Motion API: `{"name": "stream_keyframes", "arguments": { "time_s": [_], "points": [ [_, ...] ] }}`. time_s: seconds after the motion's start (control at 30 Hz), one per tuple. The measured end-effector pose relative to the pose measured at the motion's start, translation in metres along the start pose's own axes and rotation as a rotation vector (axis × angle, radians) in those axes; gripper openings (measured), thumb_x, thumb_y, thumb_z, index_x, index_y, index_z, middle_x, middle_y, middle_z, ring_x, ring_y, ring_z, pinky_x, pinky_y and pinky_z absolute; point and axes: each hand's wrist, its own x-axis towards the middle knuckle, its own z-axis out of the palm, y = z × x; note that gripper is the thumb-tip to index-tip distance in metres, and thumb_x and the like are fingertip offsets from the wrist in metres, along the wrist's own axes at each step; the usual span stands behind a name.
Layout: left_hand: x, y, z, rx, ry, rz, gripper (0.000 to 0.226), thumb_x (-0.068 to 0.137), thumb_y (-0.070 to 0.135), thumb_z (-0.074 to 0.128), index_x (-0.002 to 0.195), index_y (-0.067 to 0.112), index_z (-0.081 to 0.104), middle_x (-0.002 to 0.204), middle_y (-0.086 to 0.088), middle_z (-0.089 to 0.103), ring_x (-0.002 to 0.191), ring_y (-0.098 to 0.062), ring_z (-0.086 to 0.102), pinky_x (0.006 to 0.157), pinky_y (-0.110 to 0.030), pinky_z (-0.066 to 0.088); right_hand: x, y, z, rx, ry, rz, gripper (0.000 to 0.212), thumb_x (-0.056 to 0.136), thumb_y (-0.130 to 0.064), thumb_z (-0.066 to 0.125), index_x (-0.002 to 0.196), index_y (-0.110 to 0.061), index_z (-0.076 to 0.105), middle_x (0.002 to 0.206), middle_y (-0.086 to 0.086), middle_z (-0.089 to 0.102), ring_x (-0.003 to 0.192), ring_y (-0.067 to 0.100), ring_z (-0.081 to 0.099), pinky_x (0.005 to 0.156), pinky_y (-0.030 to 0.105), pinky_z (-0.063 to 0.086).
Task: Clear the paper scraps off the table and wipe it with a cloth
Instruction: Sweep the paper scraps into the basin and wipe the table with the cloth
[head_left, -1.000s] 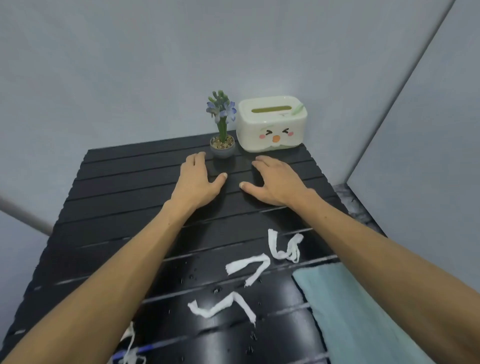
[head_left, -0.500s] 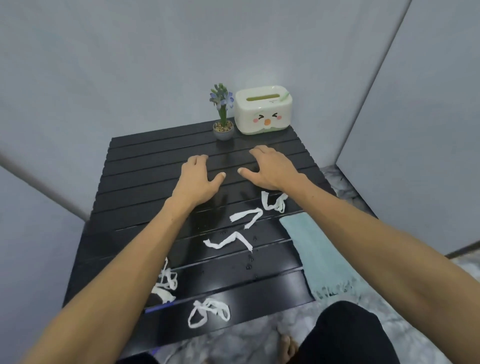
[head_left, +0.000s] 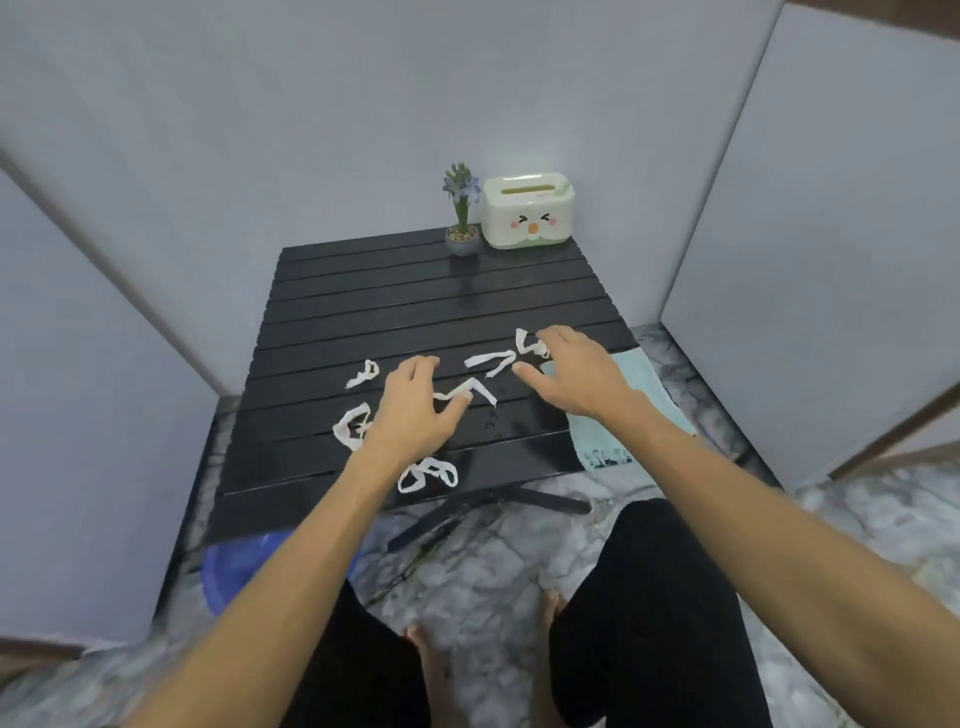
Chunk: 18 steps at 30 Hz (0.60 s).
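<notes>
Several white paper scraps lie on the black slatted table (head_left: 415, 291): one (head_left: 362, 374) at the left, a loop (head_left: 348, 427) by my left wrist, another loop (head_left: 430, 475) near the front edge, a V-shaped strip (head_left: 480, 392) and a bent strip (head_left: 491, 361) between my hands. My left hand (head_left: 415, 410) hovers over the table's middle, fingers spread, thumb touching the V-shaped strip. Spread as well, my right hand (head_left: 571, 376) covers part of a scrap (head_left: 522, 340) at its fingertips. A light blue cloth (head_left: 613, 436) lies on the table's right edge, partly under my right wrist.
A small potted plant (head_left: 461, 218) and a white tissue box (head_left: 527, 210) with a face stand at the table's far right corner. Grey walls close in on three sides. A blue basin (head_left: 228, 566) sits on the marble floor under the front left corner.
The view pulled back and the whole table now shows. Both hands drew back from the far half of the table to the scraps in the middle.
</notes>
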Motion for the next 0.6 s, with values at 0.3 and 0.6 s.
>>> {"name": "stream_keyframes", "arguments": {
  "time_s": [0.3,0.6],
  "points": [
    [-0.065,0.024,0.036,0.032,-0.006,0.107,0.067,0.093,0.045,0.057,0.143,0.005,0.039,0.145,-0.009,0.042,0.136,-0.026,0.031,0.111,-0.035,0.029,-0.066,0.018,0.021,-0.009,0.002,0.05,0.066,0.095,-0.057,0.048,0.135,-0.005,0.051,0.143,0.012,0.051,0.129,0.03,0.048,0.107,0.042,0.037],
    [-0.074,0.02,0.058,0.195,0.078,0.111,0.073,0.088,0.059,0.043,0.137,0.004,0.046,0.144,-0.012,0.045,0.134,-0.031,0.038,0.112,-0.05,0.03,-0.068,0.046,0.027,-0.002,0.025,0.185,0.079,0.095,-0.066,0.034,0.152,-0.011,0.032,0.162,0.009,0.027,0.149,0.025,0.023,0.118,0.049,0.021]
  ]
}}
